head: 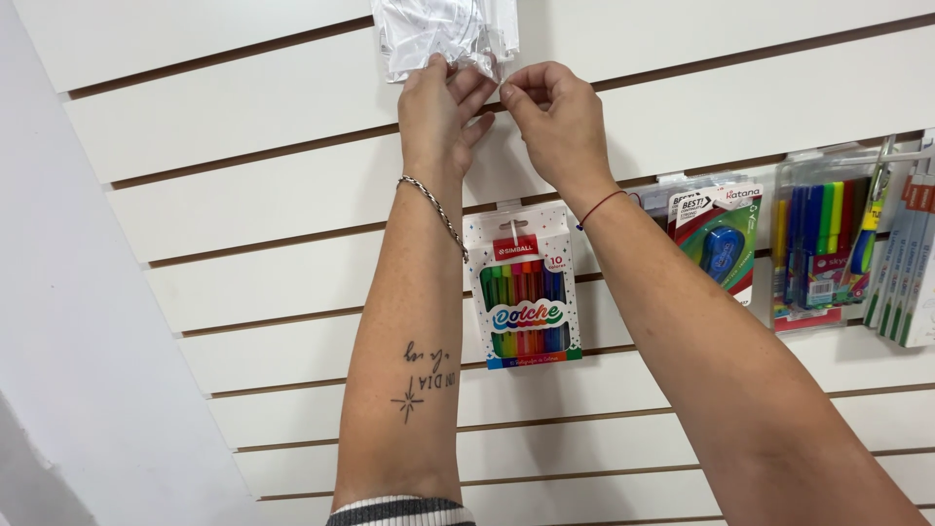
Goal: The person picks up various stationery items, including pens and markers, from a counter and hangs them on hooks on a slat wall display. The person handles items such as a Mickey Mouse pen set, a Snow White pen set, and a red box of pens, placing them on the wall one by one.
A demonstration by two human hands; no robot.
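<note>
White slatwall [243, 195] (hung stationery packs [523, 287])

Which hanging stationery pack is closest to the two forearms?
The coloured marker pack, hanging between both forearms; the blue correction-tape pack and pen pack hang farther right.

Slat wall panel [243, 209]: white boards, brown grooves between them. Crumpled plastic bag [438, 29] at top: white with translucent grey folds. Bracelet [433, 206] on left wrist: silver chain. Thread [601, 206] on right wrist: red. Sleeve cuff [399, 511]: grey and white stripes. Marker pack [523, 287]: white card dotted with small multicoloured specks, red label, markers in green, orange, red and blue, rainbow strip along the bottom. Correction tape pack [721, 244]: red and green card, blue dispenser. Clear pen pouch [820, 244]: pens in yellow, blue, green and red.
</note>
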